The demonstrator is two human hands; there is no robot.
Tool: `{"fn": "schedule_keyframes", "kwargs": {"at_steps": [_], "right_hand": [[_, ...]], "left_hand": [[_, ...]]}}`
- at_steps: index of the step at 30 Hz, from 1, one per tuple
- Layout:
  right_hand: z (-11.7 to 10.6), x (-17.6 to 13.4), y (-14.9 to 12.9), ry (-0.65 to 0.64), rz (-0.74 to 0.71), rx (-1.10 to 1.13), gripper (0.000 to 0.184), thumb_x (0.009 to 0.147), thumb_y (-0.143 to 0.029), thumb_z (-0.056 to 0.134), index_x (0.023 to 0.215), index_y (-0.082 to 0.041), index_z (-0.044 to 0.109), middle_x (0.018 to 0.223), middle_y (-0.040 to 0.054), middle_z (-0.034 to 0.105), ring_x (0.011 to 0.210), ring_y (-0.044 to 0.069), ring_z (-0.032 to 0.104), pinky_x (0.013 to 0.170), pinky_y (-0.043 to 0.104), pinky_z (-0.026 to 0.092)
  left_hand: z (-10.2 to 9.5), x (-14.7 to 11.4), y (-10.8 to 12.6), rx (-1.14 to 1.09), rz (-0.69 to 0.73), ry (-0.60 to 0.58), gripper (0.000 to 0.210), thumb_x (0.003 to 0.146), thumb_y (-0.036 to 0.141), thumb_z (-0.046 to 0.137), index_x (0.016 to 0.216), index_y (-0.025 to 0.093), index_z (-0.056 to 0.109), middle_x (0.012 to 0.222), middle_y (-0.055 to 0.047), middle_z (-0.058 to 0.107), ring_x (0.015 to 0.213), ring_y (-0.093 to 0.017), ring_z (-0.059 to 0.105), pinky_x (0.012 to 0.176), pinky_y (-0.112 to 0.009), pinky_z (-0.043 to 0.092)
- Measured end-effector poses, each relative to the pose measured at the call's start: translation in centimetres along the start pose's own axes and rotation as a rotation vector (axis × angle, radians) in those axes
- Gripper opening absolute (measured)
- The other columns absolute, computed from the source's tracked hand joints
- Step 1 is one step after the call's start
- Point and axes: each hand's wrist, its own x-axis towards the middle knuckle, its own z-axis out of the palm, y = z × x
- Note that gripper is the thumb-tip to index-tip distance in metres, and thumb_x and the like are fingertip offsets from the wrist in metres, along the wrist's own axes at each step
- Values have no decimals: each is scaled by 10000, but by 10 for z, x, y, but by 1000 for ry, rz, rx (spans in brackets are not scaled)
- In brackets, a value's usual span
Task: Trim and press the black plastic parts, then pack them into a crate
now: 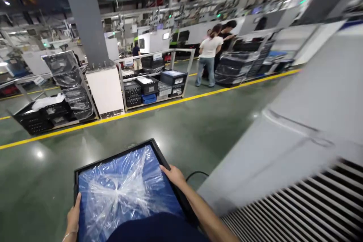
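Note:
Held in front of my body is a black crate point(113, 156), its contents blue and covered by clear plastic film point(117, 193) gathered into a knot near the middle. My left hand point(73, 215) grips the crate's left side, thumb up along the rim. On the right side, my right hand point(173, 176) is closed over the rim with the thumb on top. The fingers of both hands are mostly hidden below the edge. Part of my dark blue clothing covers the crate's near end.
A large grey machine housing point(297, 128) with a slatted grille point(306, 204) stands close on my right. Beyond the yellow floor line point(153, 107) are a pillar point(85, 15), racks of black crates point(149, 85), wrapped stacks point(235, 66) and several people point(210, 51). A black cable point(197, 172) shows beside the crate.

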Motion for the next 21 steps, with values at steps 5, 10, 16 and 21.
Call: {"fn": "schedule_keyframes", "kwargs": {"at_steps": [5,10,16,21], "right_hand": [[-19,62,2,64,99,-21,459,856,-579,483,772,-162,656,789,114,718,825,272,685,667,279,437],[-30,134,15,130,195,-13,457,852,-593,455,745,-177,611,737,90,696,769,257,665,654,278,425],[-65,263,12,172,169,97,412,820,-546,515,696,-171,630,651,65,673,688,238,657,620,269,425],[-101,379,-3,162,146,139,449,822,-576,535,806,-148,670,760,83,705,767,242,671,658,265,427]], "left_hand": [[41,56,108,-91,31,-127,931,760,716,343,1193,-59,622,1238,-254,630,1238,-332,559,995,-310,501],[99,107,208,-30,56,-228,970,747,744,311,1174,-66,630,1220,-265,636,1233,-352,561,1003,-337,500],[181,182,313,3,95,-241,1025,693,818,264,1201,7,633,1200,-254,652,1246,-388,538,1021,-402,484],[209,206,407,-49,67,-185,1101,678,840,307,1222,-78,580,1256,-302,598,1263,-391,522,1053,-391,450]]}}
